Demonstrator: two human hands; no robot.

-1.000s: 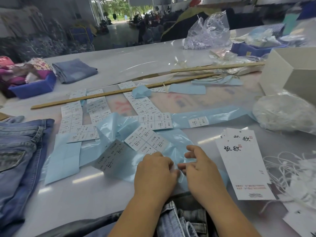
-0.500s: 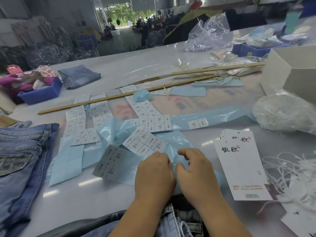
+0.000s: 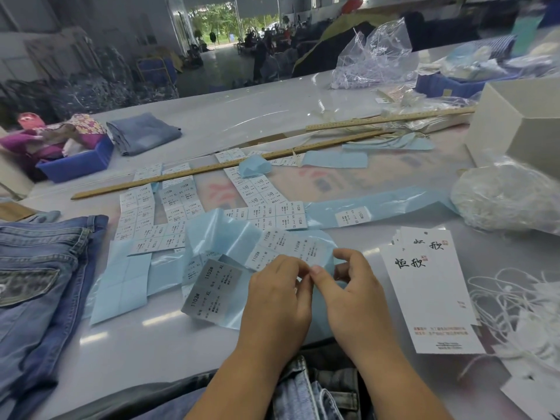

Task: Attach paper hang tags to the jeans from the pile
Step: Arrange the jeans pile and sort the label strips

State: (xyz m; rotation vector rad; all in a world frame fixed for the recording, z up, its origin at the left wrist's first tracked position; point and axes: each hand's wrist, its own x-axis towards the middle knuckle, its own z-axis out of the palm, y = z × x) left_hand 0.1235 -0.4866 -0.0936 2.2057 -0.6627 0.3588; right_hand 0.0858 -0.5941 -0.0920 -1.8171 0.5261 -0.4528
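Blue backing sheet pinched by both left hand and right hand, peeling a size sticker, tags stacked just right, jeans piled left, untagged; attaching looks not yet begun.

Faded blue jeans, pale-blue backing sheets, white black-lettered hang tags.

Left hand bare, no glove, ring or watch, right hand likewise bare, both forearms uncovered to the frame edge, no sleeve or cuff in view, nails short and unpainted where visible
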